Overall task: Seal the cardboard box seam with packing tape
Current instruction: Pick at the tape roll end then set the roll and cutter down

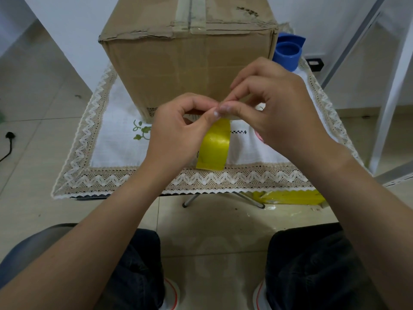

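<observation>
Two hands meet over the yellow packing tape roll (214, 146), which hangs on edge just below them, above the near side of the tabletop (116, 153). The left hand (178, 130) and right hand (274, 108) pinch at the roll's top, fingers (223, 108) pressed together, apparently picking the tape's end loose. The cardboard box (185, 63) stands just beyond, its taped seam (190, 12) running away from the person along the top. Printing on the roll and box is unreadable.
</observation>
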The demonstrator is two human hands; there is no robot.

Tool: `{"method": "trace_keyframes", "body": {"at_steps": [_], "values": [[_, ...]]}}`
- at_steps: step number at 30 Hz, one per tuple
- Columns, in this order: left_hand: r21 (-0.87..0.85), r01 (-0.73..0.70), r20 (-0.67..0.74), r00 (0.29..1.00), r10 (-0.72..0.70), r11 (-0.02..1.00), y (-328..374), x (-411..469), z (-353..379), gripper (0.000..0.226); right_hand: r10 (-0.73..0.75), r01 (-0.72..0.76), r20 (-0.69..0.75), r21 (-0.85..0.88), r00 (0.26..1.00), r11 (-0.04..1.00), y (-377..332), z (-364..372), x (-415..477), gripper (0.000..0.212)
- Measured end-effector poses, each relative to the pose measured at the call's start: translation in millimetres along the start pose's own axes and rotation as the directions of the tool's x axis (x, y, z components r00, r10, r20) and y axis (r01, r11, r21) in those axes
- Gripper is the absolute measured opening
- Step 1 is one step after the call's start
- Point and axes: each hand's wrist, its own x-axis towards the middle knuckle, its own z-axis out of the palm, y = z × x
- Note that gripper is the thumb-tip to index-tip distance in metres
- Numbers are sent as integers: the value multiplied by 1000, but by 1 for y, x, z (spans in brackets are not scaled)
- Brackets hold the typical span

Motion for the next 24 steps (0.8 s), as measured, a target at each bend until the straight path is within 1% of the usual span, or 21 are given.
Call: {"method": "trace_keyframes", "body": {"at_steps": [4,6,8,10,11,12,14,17,20,24], "values": [[21,8,-11,1000,-8,1000,0,2,2,13,-25,14,-57,-190,998,982,-4,-4,-3,32],[-1,16,-24,1000,-16,1000,-1,3,2,10,-31,3,-111,-243,993,970,-6,2,-6,36],[-21,38,-34,999,-39,999,-1,2,1,8,-5,-30,-140,-248,990,968,-6,8,-7,46],[-42,88,-52,995,-90,995,-2,1,-2,12,100,-128,-152,-187,983,974,-2,8,-5,63],[-54,115,-66,991,-119,992,-3,0,-3,15,150,-171,-158,-126,976,977,0,7,-5,64],[-63,134,-78,987,-138,989,-4,0,-5,17,182,-192,-163,-48,970,980,2,6,-4,57],[-76,150,-88,984,-156,986,-2,0,-6,16,181,-170,-167,77,969,982,1,6,-6,34],[-91,152,-91,983,-161,984,1,0,-5,10,66,-60,-181,38,981,997,-4,13,-10,18],[-88,123,-88,987,-131,988,4,1,-4,9,39,-33,-178,35,983,999,-5,20,-12,14],[-90,95,-83,991,-102,991,1,0,-4,8,91,-87,-164,30,982,996,-3,25,-14,20]]}}
